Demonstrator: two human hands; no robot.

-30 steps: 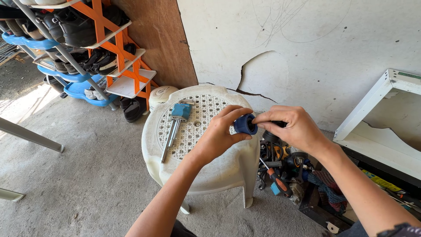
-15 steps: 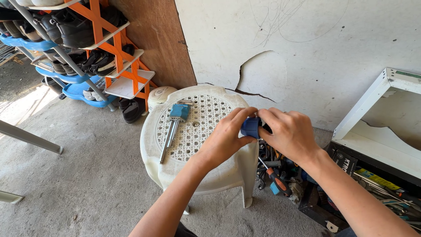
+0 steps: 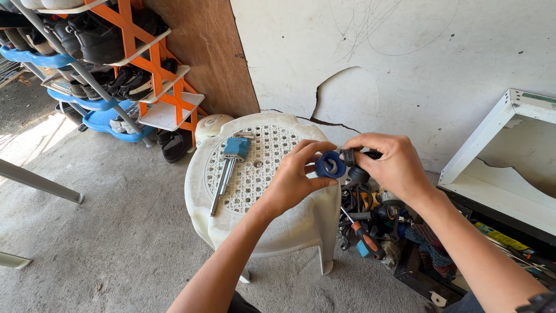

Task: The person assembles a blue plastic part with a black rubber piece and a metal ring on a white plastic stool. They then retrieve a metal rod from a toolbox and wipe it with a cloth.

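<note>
A: While left hand [image 3: 295, 179] fingers pinch the blue ring [image 3: 330, 164] above the stool [image 3: 278, 226] edge, what's the right hand [image 3: 394, 165] doing?
B: Fingers clamp a black part [image 3: 349, 157] touching it. Keep both square, turn gently w/o forcing.

Daylight was bright and even; a glaring sunlit patch burned out the concrete floor [image 3: 26, 139] at the left edge. Soft shadows lay under the white stool [image 3: 263, 217]. Focus was sharp, with slight wide-angle stretching at the corners.
</note>
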